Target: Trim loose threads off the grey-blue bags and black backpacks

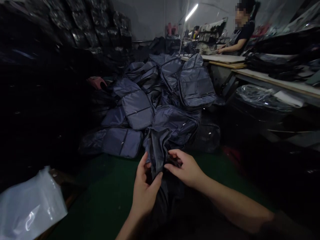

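A dark, crumpled fabric bag (157, 146) is held up in front of me, its folds gathered between both hands. My left hand (146, 186) grips it from the left, thumb in front and fingers curled round the side. On the right, my right hand (186, 166) pinches the bag's edge between thumb and fingers; part of that grip is hidden in shadow. The bag's lower part hangs into the dark below my hands. Just beyond lies a large heap of navy fabric bags (138, 108), several with zips showing.
Milky plastic bags (31, 206) lie at the lower left on a wooden-edged surface. Wrapped dark bundles (82, 20) are stacked at the back left. A person (243, 33) works at a table (225, 59) at the back right. Green floor (100, 196) shows below the heap.
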